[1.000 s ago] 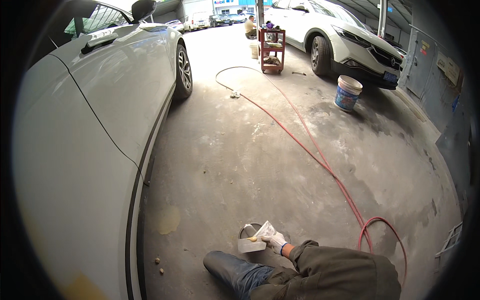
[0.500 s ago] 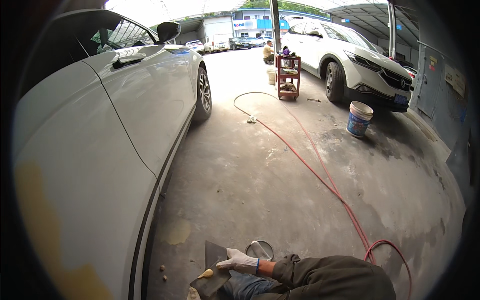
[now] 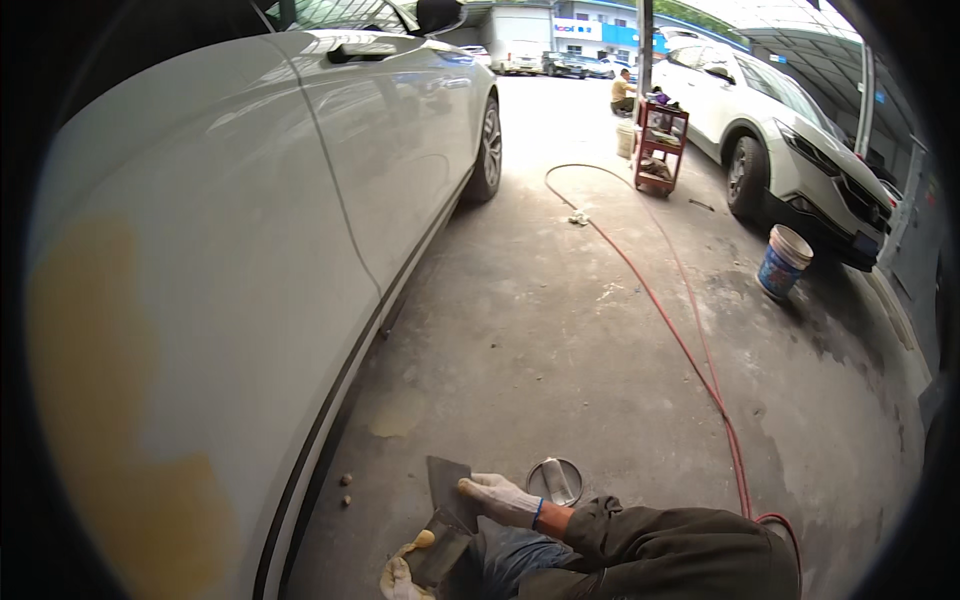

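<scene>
My right hand (image 3: 503, 499), in a white work glove with a blue cuff, pinches a dark flat putty spreader (image 3: 448, 482). Below it, my left hand (image 3: 400, 580), gloved too and partly cut off by the lower edge, grips a dark flat board (image 3: 446, 556). A dab of yellow putty (image 3: 425, 538) sits at the board's upper edge, beside the left fingers. The spreader's lower end meets or overlaps the board; whether they touch I cannot tell. To my left stands a white car (image 3: 250, 200) with yellow filler patches (image 3: 95, 310) on its rear side panel.
An open round tin (image 3: 556, 482) stands on the floor beyond my right hand. A red hose (image 3: 650, 290) snakes across the concrete. Farther off are a blue-and-white bucket (image 3: 784, 262), a red tool cart (image 3: 660, 148), a second white car (image 3: 800, 130) and a crouching person (image 3: 622, 92).
The view has swung left, so the surroundings sit farther right. More of my left hand and the board shows. The spreader in my right hand has shifted relative to the board.
</scene>
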Demonstrator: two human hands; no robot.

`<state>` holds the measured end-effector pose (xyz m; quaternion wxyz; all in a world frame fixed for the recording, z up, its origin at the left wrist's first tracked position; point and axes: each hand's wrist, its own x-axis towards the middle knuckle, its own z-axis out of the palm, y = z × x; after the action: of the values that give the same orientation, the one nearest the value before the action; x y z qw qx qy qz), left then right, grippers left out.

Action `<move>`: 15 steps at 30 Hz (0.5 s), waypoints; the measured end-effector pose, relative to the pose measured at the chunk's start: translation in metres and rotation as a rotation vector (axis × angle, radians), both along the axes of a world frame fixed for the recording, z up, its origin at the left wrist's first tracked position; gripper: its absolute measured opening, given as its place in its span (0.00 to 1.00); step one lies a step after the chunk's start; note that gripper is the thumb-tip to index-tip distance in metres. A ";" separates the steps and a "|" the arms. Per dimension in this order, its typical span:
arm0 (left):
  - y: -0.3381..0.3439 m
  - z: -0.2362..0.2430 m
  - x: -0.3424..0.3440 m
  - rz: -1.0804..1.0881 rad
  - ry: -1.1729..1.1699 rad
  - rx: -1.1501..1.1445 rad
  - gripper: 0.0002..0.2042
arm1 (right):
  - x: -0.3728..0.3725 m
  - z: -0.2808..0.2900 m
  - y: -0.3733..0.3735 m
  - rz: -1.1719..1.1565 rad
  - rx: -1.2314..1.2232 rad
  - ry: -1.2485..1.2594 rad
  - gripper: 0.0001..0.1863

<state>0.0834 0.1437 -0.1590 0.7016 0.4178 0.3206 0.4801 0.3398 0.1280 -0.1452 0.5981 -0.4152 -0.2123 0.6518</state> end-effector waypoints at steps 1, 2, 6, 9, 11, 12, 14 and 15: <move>-0.012 0.046 0.016 0.121 0.038 -0.060 0.17 | 0.010 -0.015 0.005 -0.108 -0.045 0.017 0.18; -0.014 0.046 0.005 0.210 0.018 -0.122 0.16 | 0.017 -0.009 0.010 -0.125 -0.067 -0.013 0.18; -0.012 0.022 -0.044 0.313 0.041 -0.175 0.14 | 0.050 0.004 0.045 -0.231 0.144 0.038 0.15; -0.043 0.000 -0.085 0.481 0.026 -0.230 0.15 | 0.036 0.034 0.096 -0.132 0.255 -0.129 0.16; -0.056 0.019 -0.092 0.509 -0.064 -0.227 0.15 | 0.017 0.086 0.127 -0.092 0.330 -0.394 0.14; -0.064 0.017 -0.097 0.560 -0.023 -0.222 0.15 | 0.002 0.116 0.142 -0.076 0.362 -0.597 0.14; -0.077 0.005 -0.103 0.625 0.042 -0.219 0.16 | -0.035 0.180 0.167 -0.154 0.728 -0.919 0.12; -0.081 0.014 -0.102 0.618 0.144 -0.213 0.16 | -0.060 0.220 0.168 -0.237 0.958 -1.118 0.13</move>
<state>-0.0186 0.0625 -0.1448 0.5379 0.2580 0.5294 0.6032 0.2798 0.2963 0.0747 0.5827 -0.3988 -0.6995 0.1104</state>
